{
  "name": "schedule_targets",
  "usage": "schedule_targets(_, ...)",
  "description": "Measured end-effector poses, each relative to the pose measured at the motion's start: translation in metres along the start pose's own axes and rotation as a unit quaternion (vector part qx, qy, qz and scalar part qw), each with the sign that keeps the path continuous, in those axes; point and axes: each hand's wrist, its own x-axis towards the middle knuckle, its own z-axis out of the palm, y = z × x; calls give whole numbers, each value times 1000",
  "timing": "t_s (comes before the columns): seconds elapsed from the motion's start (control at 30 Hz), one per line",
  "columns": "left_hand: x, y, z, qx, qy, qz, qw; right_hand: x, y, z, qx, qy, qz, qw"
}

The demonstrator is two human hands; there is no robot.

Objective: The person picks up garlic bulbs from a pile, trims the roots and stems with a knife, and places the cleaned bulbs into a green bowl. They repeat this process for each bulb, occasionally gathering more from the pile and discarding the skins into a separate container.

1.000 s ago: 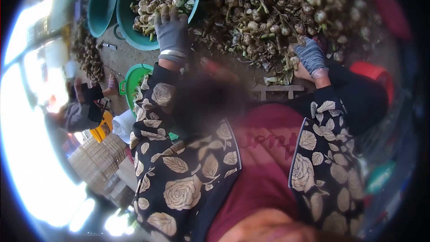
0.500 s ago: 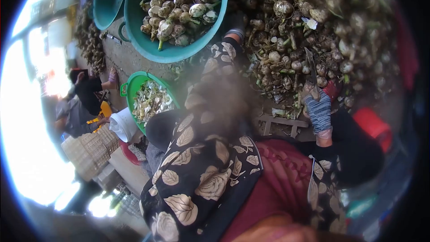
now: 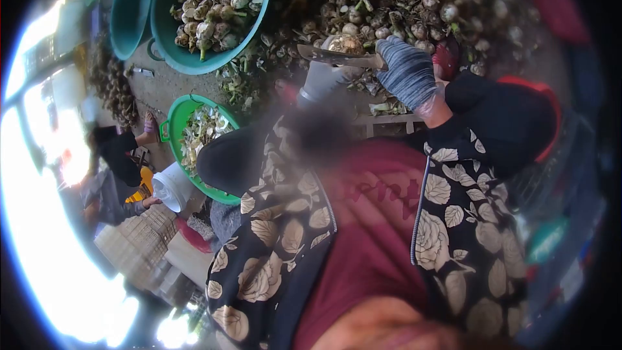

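Observation:
My right hand, in a grey striped knitted glove, is closed round the handle of a knife. The blade points left, across the front of my left hand. That hand wears a pale glove and is partly hidden by the blade. A large garlic bulb sits at its fingers, just beyond the blade, and appears held there. Behind both hands lies a big heap of soil-stained garlic bulbs. A dark blur covers part of my left sleeve.
A teal basin of garlic bulbs stands at the upper left, beside another teal basin. Nearer is a green basin of trimmings, next to a white bucket. Another person sits at far left by a woven basket.
My left hand has come back from beside the teal basin to the front of the heap, at a garlic bulb. My right hand has swung the knife up and left towards it.

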Motion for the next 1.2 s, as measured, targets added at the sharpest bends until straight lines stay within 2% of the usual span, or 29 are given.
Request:
schedule_targets(0.1, -15, 8, 17, 24, -3, -43, 999, -13, -7, -3, 15, 64, -84, 994)
schedule_targets(0.17, -23, 17, 25, 147, -46, 68, 986, -21, -6, 1, 11, 80, -89, 993)
schedule_targets(0.23, -30, 19, 33, -11, -19, -10, 1000, -22, -3, 3, 16, 72, -76, 994)
schedule_targets(0.33, -46, 24, 51, 83, 72, -45, 993, -29, 8, 16, 39, 152, -112, 981)
schedule_targets(0.43, -62, 43, 63, 54, 63, -84, 993, -26, 31, 16, 24, 16, 113, 993)
schedule_targets(0.47, -70, 70, 75, 166, -11, -59, 984, -23, 62, 24, 122, 77, 169, 975)
schedule_targets(0.5, -74, 79, 83, 179, -7, -7, 984, -25, 88, 34, 217, 130, 224, 941)
schedule_targets(0.57, -68, 73, 70, 66, 46, -101, 992, -16, 99, 30, 227, 154, 181, 945)
schedule_targets(0.6, -65, 75, 68, -42, 41, -29, 998, -9, 98, 23, 229, 170, 159, 945)
schedule_targets(0.63, -58, 76, 64, 76, 41, -28, 996, -7, 95, 18, 201, 174, 151, 952)
schedule_targets(0.7, -58, 72, 55, 306, 42, -46, 950, -22, 61, 3, 153, 170, 147, 962)
schedule_targets(0.73, -58, 73, 53, 495, -34, -76, 865, -22, 57, 3, 148, 109, 159, 970)
schedule_targets(0.8, -50, 43, 42, 660, -145, 118, 727, -22, 31, -9, 116, 40, 84, 989)
schedule_targets(0.83, -46, 33, 41, 721, -196, 212, 630, -22, 19, -13, 100, 7, 47, 994)
schedule_targets(0.87, -45, 33, 44, 703, -247, 239, 623, -20, 11, -11, 5, 1, -24, 1000)
schedule_targets(0.9, -44, 28, 46, 724, -294, 239, 577, -15, 2, -13, -31, -105, -9, 994)
schedule_targets(0.97, -43, 20, 47, 753, -386, 234, 479, -14, -1, -3, -38, -107, -59, 992)
schedule_targets(1.0, -40, 18, 43, 741, -437, 198, 470, -11, 5, 1, -30, -147, 14, 989)
schedule_targets(1.07, -33, 32, 23, 812, -393, 170, 395, -9, 32, 7, -15, -225, 161, 961)
schedule_targets(1.1, -24, 43, 7, 844, -370, 159, 353, -12, 48, 8, -63, -237, 143, 959)
schedule_targets(1.17, 4, 78, -50, 856, -61, 132, 496, -19, 67, 4, -156, -251, 90, 951)
schedule_targets(1.2, 12, 99, -72, 888, 52, 127, 439, -23, 68, 0, -202, -252, 52, 945)
